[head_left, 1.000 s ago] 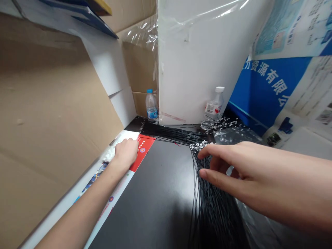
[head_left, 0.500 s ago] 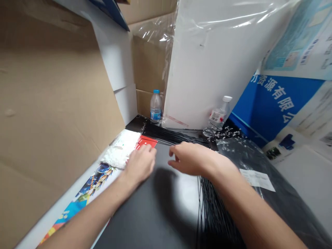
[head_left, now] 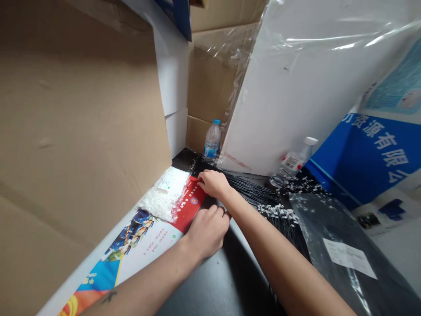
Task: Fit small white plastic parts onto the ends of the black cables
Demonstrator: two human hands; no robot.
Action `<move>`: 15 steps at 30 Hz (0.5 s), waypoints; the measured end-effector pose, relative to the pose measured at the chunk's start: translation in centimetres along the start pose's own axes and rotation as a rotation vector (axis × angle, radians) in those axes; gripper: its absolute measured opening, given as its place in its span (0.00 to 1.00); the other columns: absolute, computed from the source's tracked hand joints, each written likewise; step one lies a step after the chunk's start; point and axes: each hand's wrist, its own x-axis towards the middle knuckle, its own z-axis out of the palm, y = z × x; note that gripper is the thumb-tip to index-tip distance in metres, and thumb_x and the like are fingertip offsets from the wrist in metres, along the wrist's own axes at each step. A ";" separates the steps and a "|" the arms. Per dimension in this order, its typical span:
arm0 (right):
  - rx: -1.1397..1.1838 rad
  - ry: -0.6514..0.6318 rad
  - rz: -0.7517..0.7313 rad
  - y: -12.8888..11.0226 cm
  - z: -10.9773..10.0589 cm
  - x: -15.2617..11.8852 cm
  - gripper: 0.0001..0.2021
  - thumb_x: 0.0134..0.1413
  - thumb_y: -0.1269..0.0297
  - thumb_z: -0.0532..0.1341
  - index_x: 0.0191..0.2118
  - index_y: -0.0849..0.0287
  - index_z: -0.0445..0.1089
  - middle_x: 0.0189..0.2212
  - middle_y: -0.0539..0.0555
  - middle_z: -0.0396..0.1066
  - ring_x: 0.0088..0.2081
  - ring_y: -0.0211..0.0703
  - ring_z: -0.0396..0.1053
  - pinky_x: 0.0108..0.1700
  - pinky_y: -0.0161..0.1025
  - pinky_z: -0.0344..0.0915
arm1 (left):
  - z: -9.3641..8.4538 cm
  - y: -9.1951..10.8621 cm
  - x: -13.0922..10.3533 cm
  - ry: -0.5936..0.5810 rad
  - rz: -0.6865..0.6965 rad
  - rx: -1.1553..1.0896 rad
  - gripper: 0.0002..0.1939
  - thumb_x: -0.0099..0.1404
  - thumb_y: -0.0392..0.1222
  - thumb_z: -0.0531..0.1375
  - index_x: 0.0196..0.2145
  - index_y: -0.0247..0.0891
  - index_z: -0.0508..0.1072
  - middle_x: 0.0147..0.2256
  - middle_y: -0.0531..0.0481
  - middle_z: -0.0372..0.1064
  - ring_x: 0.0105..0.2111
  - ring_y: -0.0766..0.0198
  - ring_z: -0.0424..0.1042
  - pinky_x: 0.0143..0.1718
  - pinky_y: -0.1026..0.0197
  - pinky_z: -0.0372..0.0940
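My left hand (head_left: 208, 230) is closed, knuckles up, over the dark table surface beside the red printed sheet (head_left: 190, 206). Its fingertips are hidden, so whatever they grip does not show. Just beyond it, my right hand (head_left: 213, 183) reaches across with curled fingers at the sheet's far corner, close to a bundle of thin black wires (head_left: 253, 188). What those fingers hold, if anything, cannot be made out. A clear bag of small white pieces (head_left: 166, 195) lies on the sheet, left of both hands. A second bundle of black wires (head_left: 287, 230) with white ends runs beneath my right forearm.
A blue-capped bottle (head_left: 212, 140) stands at the back, and a white-capped bottle (head_left: 296, 160) leans farther right. A labelled clear plastic bag (head_left: 348, 259) covers the right side. Cardboard (head_left: 98, 109) walls the left; a white panel (head_left: 289, 96) stands behind.
My right hand has moved left and away from me to the red sheet's far corner. My left hand has shifted right and nearer, uncovering more red. The view has swung left.
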 end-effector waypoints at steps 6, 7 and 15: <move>0.006 0.078 -0.012 -0.2 1.1 -0.3 0.15 0.66 0.68 0.47 0.43 0.64 0.70 0.44 0.64 0.72 0.48 0.50 0.69 0.40 0.38 0.63 | 0.3 -0.4 0.2 0.024 0.019 -0.010 0.12 0.64 0.30 0.50 0.39 0.33 0.72 0.39 0.39 0.72 0.41 0.50 0.71 0.37 0.53 0.69; 0.010 0.090 -0.009 -0.2 0.9 -0.5 0.14 0.66 0.68 0.47 0.43 0.65 0.70 0.44 0.65 0.72 0.47 0.50 0.69 0.40 0.38 0.63 | 0.2 -0.3 0.2 0.031 0.018 -0.018 0.12 0.65 0.30 0.50 0.39 0.34 0.72 0.39 0.39 0.72 0.41 0.51 0.71 0.37 0.53 0.69; 0.396 0.667 -0.003 1.3 -8.7 -5.9 0.12 0.66 0.66 0.44 0.48 0.59 0.59 0.36 0.54 0.71 0.32 0.37 0.66 0.35 0.33 0.60 | 0.0 -1.2 0.0 0.199 -0.122 -0.636 0.07 0.67 0.39 0.54 0.36 0.39 0.71 0.34 0.49 0.73 0.33 0.61 0.72 0.35 0.60 0.66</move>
